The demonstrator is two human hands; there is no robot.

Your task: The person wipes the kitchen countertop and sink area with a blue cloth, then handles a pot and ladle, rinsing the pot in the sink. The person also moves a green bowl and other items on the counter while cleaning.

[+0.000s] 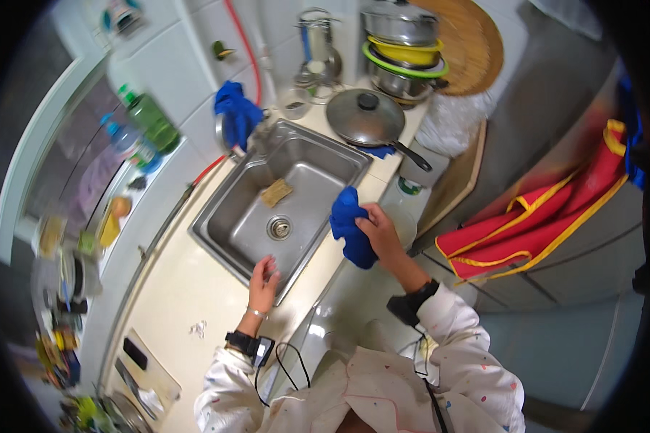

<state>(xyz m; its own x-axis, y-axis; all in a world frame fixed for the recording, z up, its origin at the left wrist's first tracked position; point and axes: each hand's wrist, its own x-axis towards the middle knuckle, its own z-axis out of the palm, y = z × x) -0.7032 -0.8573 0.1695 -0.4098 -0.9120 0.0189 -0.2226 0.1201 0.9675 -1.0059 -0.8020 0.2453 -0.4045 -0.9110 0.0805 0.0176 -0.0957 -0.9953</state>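
My right hand point(382, 230) grips a bunched blue cloth point(352, 227) beside the front edge of the counter. The cloth hangs down from my fingers. Over the near corner of the stainless steel sink point(238, 251), my left hand point(264, 279) is held with its fingers apart and nothing in it. A tan sponge point(276, 193) lies on the sink floor near the drain strainer point(279, 228).
A lidded frying pan point(365, 118) stands behind the sink, its handle jutting past the counter edge. Stacked pots point(403, 51) rise beyond it. Another blue cloth point(237, 113) hangs by the faucet. A cutting board point(160, 373) holding a knife point(132, 384) lies at left. A red apron point(541, 216) hangs right.
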